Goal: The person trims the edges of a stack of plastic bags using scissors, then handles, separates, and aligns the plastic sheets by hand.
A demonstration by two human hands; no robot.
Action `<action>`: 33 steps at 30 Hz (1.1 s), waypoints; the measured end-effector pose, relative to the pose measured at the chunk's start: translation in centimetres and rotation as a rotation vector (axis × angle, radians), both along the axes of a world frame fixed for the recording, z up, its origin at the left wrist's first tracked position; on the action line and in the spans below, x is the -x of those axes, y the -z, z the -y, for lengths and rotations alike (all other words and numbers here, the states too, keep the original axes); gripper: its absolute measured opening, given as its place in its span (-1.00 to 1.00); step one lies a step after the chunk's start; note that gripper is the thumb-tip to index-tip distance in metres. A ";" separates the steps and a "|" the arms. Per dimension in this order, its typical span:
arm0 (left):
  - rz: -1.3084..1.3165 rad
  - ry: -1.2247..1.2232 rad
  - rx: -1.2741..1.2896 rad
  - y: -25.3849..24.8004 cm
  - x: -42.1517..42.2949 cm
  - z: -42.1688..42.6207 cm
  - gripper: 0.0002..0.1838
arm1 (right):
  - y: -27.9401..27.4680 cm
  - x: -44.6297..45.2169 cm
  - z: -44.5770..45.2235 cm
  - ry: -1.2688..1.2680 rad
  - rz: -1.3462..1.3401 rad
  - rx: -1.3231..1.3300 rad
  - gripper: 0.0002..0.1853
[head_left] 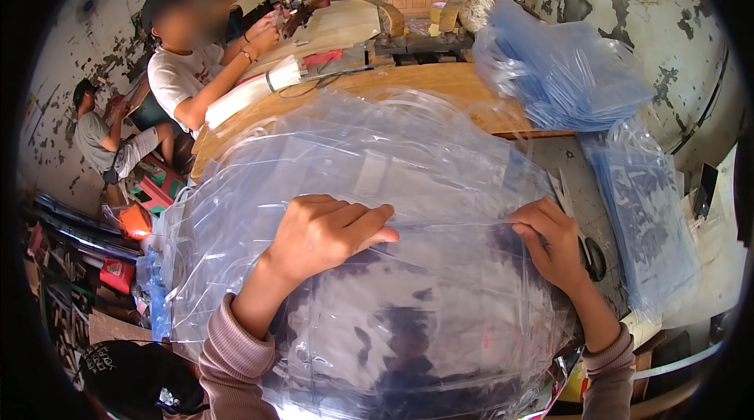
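A transparent plastic bag [424,310] lies on top of a heap of similar ones in front of me. The fingers of my left hand [330,231] are closed on its upper edge, left of the middle. At the right end of that edge, my right hand [552,239] pinches the plastic between thumb and fingers. The edge runs nearly straight between both hands. Beyond them spreads the heap of transparent plastic bags [314,153], some with looped tube-like handles. Black-handled scissors [594,259] lie just right of my right hand, partly hidden.
Bluish plastic bags [565,66] are piled at the back right, and more plastic sheets [640,216] hang or lie below. A phone [704,188] rests at far right. A co-worker [184,66] sits at the wooden table [448,82]; another person [102,133] sits farther left. A black cap [137,381] is at lower left.
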State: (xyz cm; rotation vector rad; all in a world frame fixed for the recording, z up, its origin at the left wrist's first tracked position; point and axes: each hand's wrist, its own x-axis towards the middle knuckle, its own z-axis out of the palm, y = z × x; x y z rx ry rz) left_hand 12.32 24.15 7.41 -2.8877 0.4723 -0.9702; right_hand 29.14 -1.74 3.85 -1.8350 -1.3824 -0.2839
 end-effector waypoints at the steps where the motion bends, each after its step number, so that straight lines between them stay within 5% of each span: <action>1: -0.001 0.000 0.001 -0.1 0.0 0.1 -0.73 | 0.0 0.0 0.0 0.001 0.000 -0.001 -0.91; 33: -0.047 0.056 -0.097 -0.1 0.4 -0.1 -0.61 | 0.1 0.3 0.3 0.062 -0.036 0.005 -0.89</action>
